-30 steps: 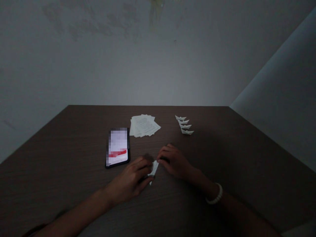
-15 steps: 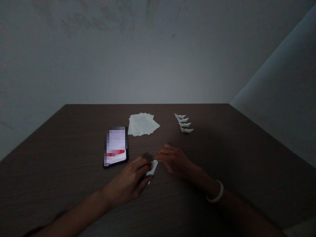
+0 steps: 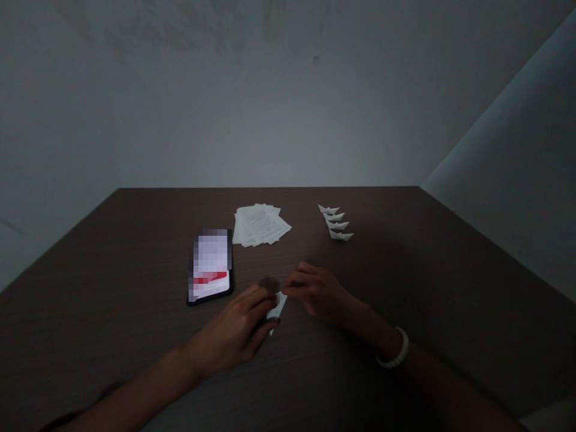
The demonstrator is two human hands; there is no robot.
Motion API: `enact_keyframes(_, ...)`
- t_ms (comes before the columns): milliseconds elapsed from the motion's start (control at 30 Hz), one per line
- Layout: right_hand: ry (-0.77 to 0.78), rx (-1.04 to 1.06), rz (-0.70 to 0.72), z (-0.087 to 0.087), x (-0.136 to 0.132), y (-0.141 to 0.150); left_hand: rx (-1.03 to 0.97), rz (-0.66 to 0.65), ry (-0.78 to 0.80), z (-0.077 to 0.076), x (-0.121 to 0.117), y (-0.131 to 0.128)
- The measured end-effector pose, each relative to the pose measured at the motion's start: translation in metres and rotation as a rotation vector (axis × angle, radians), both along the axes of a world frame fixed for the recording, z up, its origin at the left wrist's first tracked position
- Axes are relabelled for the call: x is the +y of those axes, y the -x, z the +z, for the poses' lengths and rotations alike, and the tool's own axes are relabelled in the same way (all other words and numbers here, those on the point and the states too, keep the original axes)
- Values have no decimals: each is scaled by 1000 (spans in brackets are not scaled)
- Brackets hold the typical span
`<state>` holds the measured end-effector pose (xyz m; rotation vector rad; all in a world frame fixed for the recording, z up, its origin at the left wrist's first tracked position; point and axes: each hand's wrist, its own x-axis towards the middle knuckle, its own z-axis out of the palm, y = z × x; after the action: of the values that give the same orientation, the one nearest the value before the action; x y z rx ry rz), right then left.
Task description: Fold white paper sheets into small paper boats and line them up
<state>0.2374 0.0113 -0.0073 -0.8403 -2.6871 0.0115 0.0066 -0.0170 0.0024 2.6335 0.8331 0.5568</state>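
Near the middle of the brown wood-grain table (image 3: 135,258), close in front of me, the small folded paper (image 3: 277,307) sat between my two hands, slanted, narrow end toward me. White, partly covered by my fingers, so exact fold shape unclear.

Left hand (image 3: 238,330): on the paper from the left, palm down. Fingers bent over its left side, thumb apart from them and laid across the lower part, with a strip of paper showing in the gap. Pointed tip stuck out below the thumb. Couldn't tell whether the fingers clamped it or just pressed it down; undersides hidden.

Right hand (image 3: 321,297): thumb and forefinger pinched together at the paper's upper right corner, other fingers curled above. Pale beaded bracelet (image 3: 398,354) on that wrist.

Rest of the layout: phone (image 3: 211,291) lay flat beyond my left forearm, screen lit, mostly pixelated, red band near the bottom. Loose fanned pile of printed sheets (image 3: 262,225) just beyond it and to its right, on the far side of the folded paper. Four small folded paper boats (image 3: 341,237) stood close together in a slanting row, right of the pile and beyond my right hand. Grey wall (image 3: 270,120) behind the table, stained near the top. Dim light.
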Motion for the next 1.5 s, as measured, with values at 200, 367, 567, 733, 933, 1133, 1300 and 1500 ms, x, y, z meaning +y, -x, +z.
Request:
enact_keyframes(200, 67, 11, -5, 6, -7, -2, 28, -41, -6, 2, 1, -1)
enact_keyframes(367, 106, 103, -57, 2, -11, -6, 82, -49, -15, 4, 0, -2)
enact_keyframes(567, 109, 124, -104, 2, -11, -9, 114, -65, -41, 8, 0, -4)
enact_keyframes(733, 102, 146, -91, 1, -11, -9, 127, -81, -62, 8, 0, -5)
enact_keyframes(933, 87, 119, -55, 2, -12, -8, 85, -62, -68, 6, -2, -4)
enact_keyframes(1133, 87, 101, -104, 3, -14, -8, 78, -50, -101, 7, -3, -5)
enact_keyframes(1300, 85, 119, -135, 2, -14, -8, 58, -47, -117, 1, -3, -3)
enact_keyframes(1500, 52, 113, -100, 4, -14, -5, -23, 43, -127, -3, -4, 0)
